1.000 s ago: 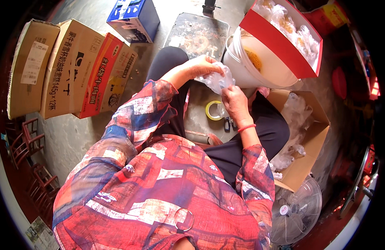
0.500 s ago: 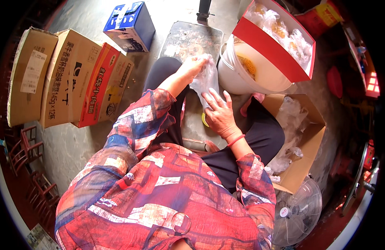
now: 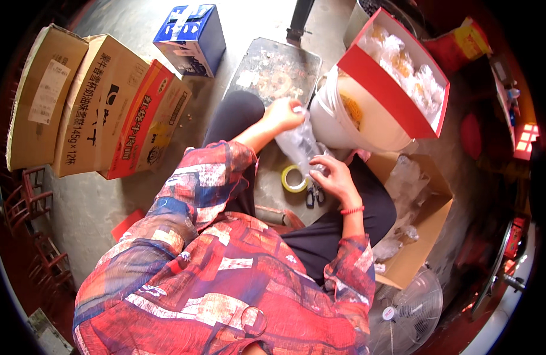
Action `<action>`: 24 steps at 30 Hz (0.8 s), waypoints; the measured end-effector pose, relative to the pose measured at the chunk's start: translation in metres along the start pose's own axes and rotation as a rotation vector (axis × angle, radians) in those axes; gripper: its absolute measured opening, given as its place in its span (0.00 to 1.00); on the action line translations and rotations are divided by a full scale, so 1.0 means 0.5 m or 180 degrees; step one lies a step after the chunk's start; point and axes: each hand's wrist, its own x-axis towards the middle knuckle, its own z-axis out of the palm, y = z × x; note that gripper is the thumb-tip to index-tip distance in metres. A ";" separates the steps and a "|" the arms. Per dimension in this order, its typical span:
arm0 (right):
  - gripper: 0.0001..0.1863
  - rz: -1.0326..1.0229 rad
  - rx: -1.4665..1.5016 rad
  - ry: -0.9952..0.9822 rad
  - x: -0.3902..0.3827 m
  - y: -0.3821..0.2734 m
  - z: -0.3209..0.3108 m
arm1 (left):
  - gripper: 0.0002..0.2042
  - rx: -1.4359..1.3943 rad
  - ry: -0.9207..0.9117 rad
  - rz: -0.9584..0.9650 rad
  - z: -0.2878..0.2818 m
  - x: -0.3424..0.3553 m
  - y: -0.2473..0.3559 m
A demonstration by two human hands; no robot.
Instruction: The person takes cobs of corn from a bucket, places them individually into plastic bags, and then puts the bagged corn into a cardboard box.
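Between my hands stretches a clear plastic bag (image 3: pixel 296 141). My left hand (image 3: pixel 283 116) is closed round one end of it, near the worn metal platform. Lower and to the right, my right hand (image 3: pixel 335 177) pinches the bag's other end between thumb and fingers. Just below the bag, a roll of yellow tape (image 3: pixel 286 184) lies on the floor between my legs. Beside the roll is a pair of dark-handled scissors (image 3: pixel 311 199), close to my right hand.
A white bucket (image 3: pixel 329 109) holds something orange-yellow; a red-edged box (image 3: pixel 376 74) of filled bags sits over it. Right: a cardboard box (image 3: pixel 433 228) of clear bags and a fan (image 3: pixel 412 310). Ahead: a worn metal platform (image 3: pixel 267 65). Left: cardboard cartons (image 3: pixel 101 106) and a blue box (image 3: pixel 193 41).
My left hand has come down slightly and right. My right hand, spread against the bag before, has moved down and right and now pinches it. The tape roll and scissors are uncovered.
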 end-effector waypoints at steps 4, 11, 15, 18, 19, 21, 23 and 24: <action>0.05 0.0685 0.1528 0.1056 0.007 -0.103 -0.063 | 0.15 0.0982 -0.0523 0.0139 -0.023 -0.038 0.031; 0.06 0.0254 -0.0135 0.1711 0.129 -0.038 -0.172 | 0.13 0.0618 -0.0747 0.0397 0.050 -0.037 0.034; 0.08 -0.0028 -0.1747 0.0652 0.251 0.154 -0.210 | 0.13 0.0587 -0.1079 0.0322 0.061 -0.041 0.043; 0.12 0.0514 -0.1599 -0.0117 0.307 0.265 -0.222 | 0.12 0.0451 -0.1164 0.0372 0.067 -0.045 0.061; 0.12 0.0785 -0.1393 -0.0354 0.324 0.312 -0.223 | 0.11 0.0350 -0.1110 0.0383 0.068 -0.048 0.065; 0.15 -0.0010 -0.1911 -0.0740 0.344 0.380 -0.218 | 0.12 0.0234 -0.1182 0.0417 0.063 -0.051 0.076; 0.16 -0.0558 -0.2227 -0.1005 0.360 0.432 -0.196 | 0.13 0.0244 -0.1309 0.0401 0.069 -0.051 0.074; 0.16 -0.0561 -0.2297 -0.1082 0.374 0.458 -0.184 | 0.15 0.0249 -0.1519 0.0406 0.069 -0.046 0.077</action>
